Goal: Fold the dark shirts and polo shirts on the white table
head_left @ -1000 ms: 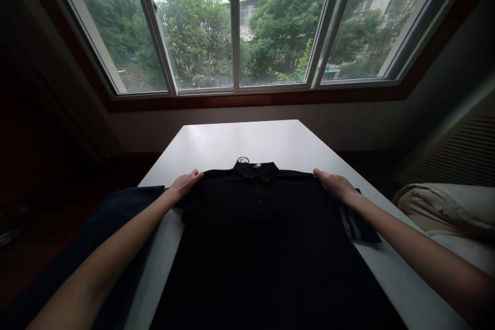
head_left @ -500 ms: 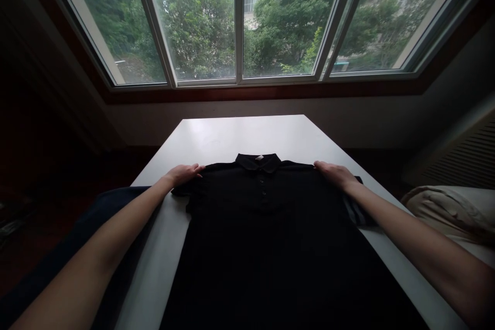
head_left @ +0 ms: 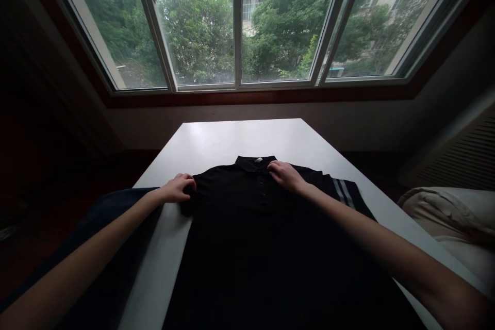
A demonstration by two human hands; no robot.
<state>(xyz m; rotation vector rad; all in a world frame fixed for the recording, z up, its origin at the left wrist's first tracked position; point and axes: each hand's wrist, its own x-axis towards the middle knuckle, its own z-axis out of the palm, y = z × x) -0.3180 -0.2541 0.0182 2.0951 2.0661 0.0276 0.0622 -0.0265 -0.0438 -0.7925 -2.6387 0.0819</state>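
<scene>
A black polo shirt (head_left: 263, 247) lies spread face up on the white table (head_left: 240, 139), its collar toward the window. Grey stripes cross the sleeve on the right, which lies flat. My left hand (head_left: 179, 188) has its fingers curled on the shirt's left sleeve near the shoulder, and that sleeve is bunched beneath it. At the right side of the collar, my right hand (head_left: 285, 175) rests with its fingers bent on the fabric; whether they pinch it cannot be made out.
Dark blue cloth (head_left: 112, 216) hangs over the table's left edge. Beige folded cloth (head_left: 444, 211) lies beyond the right edge. Past the far end of the table is a wall with a wide window (head_left: 237, 26).
My right hand has moved left from the right shoulder to the collar, uncovering the striped sleeve. My left hand has shifted slightly left and down onto the sleeve, curling its fingers.
</scene>
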